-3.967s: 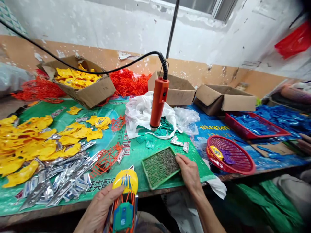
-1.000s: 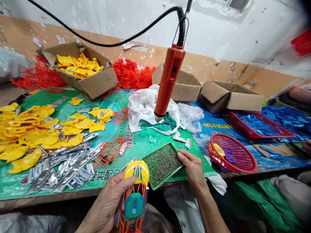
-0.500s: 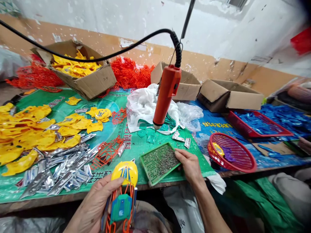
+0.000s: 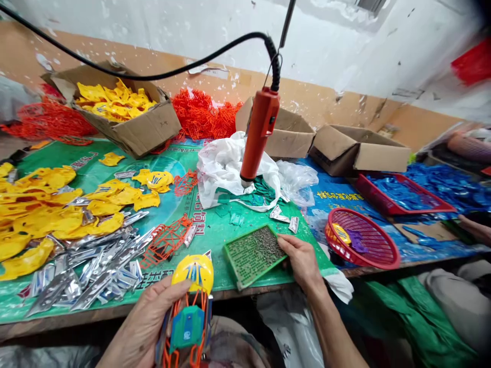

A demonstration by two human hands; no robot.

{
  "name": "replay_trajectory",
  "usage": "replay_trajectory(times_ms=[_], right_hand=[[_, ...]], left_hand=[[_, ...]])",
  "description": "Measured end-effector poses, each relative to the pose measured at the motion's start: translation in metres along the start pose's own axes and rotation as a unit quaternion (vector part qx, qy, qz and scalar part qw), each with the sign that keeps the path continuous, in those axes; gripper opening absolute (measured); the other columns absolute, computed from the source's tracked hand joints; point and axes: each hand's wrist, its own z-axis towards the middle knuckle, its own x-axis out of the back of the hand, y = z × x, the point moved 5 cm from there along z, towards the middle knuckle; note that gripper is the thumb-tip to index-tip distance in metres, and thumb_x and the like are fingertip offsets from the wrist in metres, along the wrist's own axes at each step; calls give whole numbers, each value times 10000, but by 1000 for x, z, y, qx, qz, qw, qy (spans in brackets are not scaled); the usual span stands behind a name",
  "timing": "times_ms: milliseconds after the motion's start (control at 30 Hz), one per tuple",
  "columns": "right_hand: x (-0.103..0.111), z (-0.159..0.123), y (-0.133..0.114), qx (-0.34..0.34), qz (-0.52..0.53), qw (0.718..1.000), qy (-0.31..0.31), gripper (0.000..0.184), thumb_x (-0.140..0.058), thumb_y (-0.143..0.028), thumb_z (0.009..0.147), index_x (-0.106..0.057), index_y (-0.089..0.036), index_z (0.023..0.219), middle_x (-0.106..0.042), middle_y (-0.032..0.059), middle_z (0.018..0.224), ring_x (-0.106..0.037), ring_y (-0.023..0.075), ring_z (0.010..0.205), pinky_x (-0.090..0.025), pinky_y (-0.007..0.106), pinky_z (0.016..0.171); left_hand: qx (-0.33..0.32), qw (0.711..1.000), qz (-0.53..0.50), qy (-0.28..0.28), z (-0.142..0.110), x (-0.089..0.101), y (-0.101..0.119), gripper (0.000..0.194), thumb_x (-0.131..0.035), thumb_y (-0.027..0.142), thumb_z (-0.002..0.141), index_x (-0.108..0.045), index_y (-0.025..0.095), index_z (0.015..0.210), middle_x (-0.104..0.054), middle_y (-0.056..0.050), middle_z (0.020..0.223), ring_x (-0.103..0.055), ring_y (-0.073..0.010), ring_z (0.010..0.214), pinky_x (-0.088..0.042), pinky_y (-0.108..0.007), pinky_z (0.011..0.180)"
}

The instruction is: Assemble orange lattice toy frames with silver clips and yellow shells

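The left hand [image 4: 157, 309] holds a yellow, orange and teal plastic assembly [image 4: 187, 327]. The right hand [image 4: 301, 258] pinches a green rectangular plastic tray [image 4: 261, 274] by its edge.

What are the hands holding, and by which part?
Left hand: the yellow-topped piece, thumb on its yellow end. Right hand: the green tray, by its right end.

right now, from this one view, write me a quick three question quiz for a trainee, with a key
1. The left hand holds a yellow-topped assembly. The right hand grips: a) a cardboard box, b) the green tray, c) a white bag?
2. True or false: the orange electric screwdriver hangs tip down.
3. Fill in: the round red basket holds a yellow piece and a ____ one.

Key: 1. b; 2. True; 3. purple.
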Motion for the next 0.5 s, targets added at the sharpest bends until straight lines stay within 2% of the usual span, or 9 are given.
replay_trajectory(times_ms=[133, 333, 500], right_hand=[[1, -4, -4, 4, -9, 1000, 13, 365, -734, -439, 636, -796, -168, 872, -685, 12, 663, -466, 109, 466, -369, 237, 396], [-4, -1, -5, 12, 5, 1000, 2, 353, -743, -439, 619, -796, -168, 838, -665, 4, 626, -462, 108, 448, -375, 240, 390], [-16, 2, 0, 6, 49, 999, 3, 365, -717, -464, 634, -793, -157, 816, -599, -13, 541, -410, 91, 400, -350, 233, 357]], left_hand=[[10, 1000, -5, -4, -3, -6, -2, 348, -904, 262, 546, -718, 118, 803, -732, -69, 597, -634, -171, 412, -531, -243, 398], [7, 1000, -19, 5, -5, -7, -4, 296, -911, 218, 518, -668, 136, 666, -678, -21, 497, -601, -159, 371, -514, -233, 365], [7, 1000, -14, 17, -6, -1, -2, 363, -898, 225, 554, -709, 138, 851, -757, -66, 675, -690, -231, 502, -589, -321, 478]])
